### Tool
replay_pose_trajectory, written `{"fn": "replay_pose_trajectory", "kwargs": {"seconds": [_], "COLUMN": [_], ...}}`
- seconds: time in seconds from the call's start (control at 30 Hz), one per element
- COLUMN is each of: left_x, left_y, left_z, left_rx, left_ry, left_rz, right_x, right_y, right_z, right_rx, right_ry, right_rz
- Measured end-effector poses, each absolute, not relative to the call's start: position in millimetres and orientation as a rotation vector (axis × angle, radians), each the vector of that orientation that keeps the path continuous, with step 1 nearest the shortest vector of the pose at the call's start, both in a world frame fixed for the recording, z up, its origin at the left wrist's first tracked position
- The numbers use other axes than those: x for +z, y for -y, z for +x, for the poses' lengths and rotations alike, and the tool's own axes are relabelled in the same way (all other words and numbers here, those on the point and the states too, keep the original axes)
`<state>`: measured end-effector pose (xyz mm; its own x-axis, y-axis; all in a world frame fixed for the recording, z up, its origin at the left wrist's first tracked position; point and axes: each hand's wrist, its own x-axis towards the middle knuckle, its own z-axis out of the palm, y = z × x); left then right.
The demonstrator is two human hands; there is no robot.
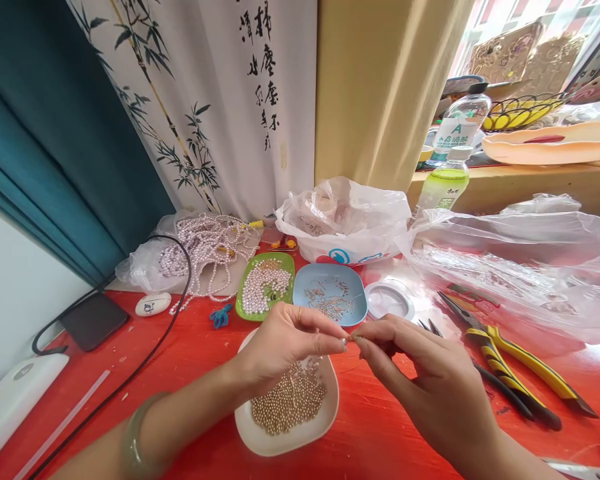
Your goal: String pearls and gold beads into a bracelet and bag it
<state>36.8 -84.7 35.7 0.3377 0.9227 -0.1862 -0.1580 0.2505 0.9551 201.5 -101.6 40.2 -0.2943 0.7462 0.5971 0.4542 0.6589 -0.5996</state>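
Observation:
Above the table, my left hand (285,340) and my right hand (425,367) meet fingertip to fingertip, each with thumb and forefinger pinched together. A tiny gold-coloured bit shows between them, too small to name. Under my left hand is a white dish (325,430) of round gold beads (287,403), partly covered by that hand and forearm. Just beyond the fingertips lies a blue tray (304,277) with small metal pins (333,303). Beside it, a green tray (291,267) holds pearl-like beads (263,290).
Yellow-and-black pliers (523,360) lie right of my right hand, near a white ring-shaped spool (407,308). Plastic bags (350,233) and pearl strands (205,247) line the back. A black cable (173,320) curves across the left, near a phone (95,321).

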Motion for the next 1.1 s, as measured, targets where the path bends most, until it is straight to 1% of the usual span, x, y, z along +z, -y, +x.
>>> {"fn": "replay_pose_trajectory", "kwargs": {"seconds": [0.23, 1.1], "left_x": [34.6, 35.3], "left_y": [85.6, 84.9], "left_z": [36.5, 37.7], "left_rx": [0.909, 0.875], "left_ry": [-0.871, -0.923], "left_rz": [1.019, 1.031], "right_x": [38.4, 36.5], "right_y": [100.9, 99.0], "right_z": [201.7, 203.7], "right_rx": [0.365, 0.171], "right_ry": [1.957, 2.022], "right_rz": [-0.924, -0.780]}}
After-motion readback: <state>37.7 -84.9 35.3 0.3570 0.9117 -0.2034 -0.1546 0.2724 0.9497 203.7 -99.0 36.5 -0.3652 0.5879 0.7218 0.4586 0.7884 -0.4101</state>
